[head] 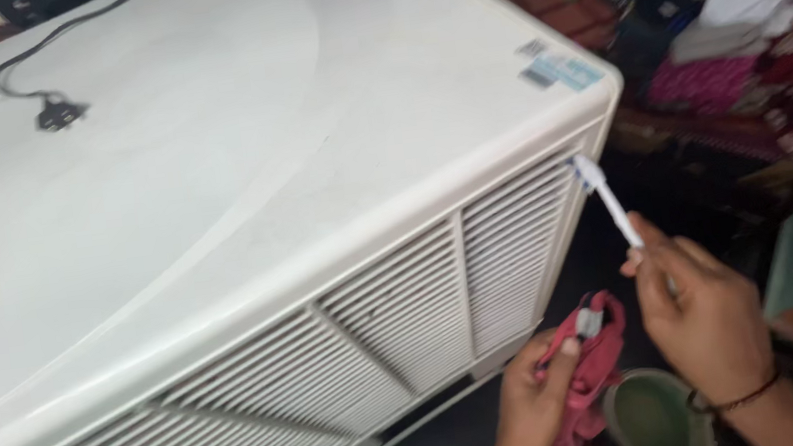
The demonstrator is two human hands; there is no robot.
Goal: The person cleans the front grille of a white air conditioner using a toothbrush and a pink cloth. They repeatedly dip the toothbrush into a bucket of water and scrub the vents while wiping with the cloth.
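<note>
Here, in the head view, the right hand [705,311] is closed around the handle of a white toothbrush [607,199], whose bristled head touches the upper right corner of the louvred grille [408,317] on a large white air cooler [212,195]. Lower down, the left hand [532,403] has its fingers pinched on a crumpled pink cloth [596,355], just beside the cooler's bottom edge and above a round green container [654,415]. A black power cord and plug [55,114] lie on the cooler's top, and a heap of colourful clothes [747,39] sits well apart at the upper right.
</note>
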